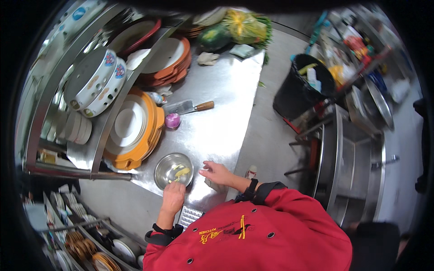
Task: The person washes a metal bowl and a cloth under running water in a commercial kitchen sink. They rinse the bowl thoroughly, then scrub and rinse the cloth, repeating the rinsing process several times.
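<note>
A round stainless steel bowl with yellow pieces of food in it stands on the metal table near its front left. My left hand is at the bowl's near rim, fingers bent and pointing down; whether it holds anything is hidden. Right of the bowl, my right hand hovers over the table, thumb and fingers apart, holding nothing that I can see. A metal grater lies close to my body, partly hidden by the red jacket. Beyond the bowl are a peeled purple onion and a cleaver with a wooden handle.
Stacked orange-rimmed plates and a metal shelf line the left. A green melon and bagged vegetables lie at the far end. Across the floor stand a black bin and a steel sink.
</note>
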Demonstrator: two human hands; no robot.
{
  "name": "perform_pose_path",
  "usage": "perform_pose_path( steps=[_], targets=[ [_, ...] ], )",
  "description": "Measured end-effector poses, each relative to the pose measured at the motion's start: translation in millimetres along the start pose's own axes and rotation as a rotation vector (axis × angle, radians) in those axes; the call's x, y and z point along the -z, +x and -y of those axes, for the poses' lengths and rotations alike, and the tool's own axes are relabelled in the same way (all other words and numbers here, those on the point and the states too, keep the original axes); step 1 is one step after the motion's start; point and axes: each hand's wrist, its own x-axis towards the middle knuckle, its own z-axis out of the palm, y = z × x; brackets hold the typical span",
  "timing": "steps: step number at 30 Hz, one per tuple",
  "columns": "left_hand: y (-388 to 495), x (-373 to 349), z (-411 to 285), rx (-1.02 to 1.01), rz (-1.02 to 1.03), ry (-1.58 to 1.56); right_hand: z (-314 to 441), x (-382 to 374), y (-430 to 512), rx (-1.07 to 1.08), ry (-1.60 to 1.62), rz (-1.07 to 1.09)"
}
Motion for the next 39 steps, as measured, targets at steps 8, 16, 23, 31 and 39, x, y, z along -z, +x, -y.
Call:
perform_pose_path(
  steps=[8,16,23,31,39],
  targets=[
    [132,12,-90,0.003,-0.009,0.075,-30,105,54,-0.376,0.724,0.299],
    [325,-50,-169,0.679,-0.33,-0.64,-92,343,52,-0.417,0.536,-0.243],
    [480,-88,-226,-0.007,-0.116,-0.54,-131,475,-9,-0.27,0.835,-0.385],
    [635,-148,-306,-0.65,0.07,-0.525,-170,557,-85,-0.122,1.097,-0.771],
    [889,-192,-380,-0.162,0.442,-1.993,-192,627,-129,0.107,0.859,-1.149]
  ],
)
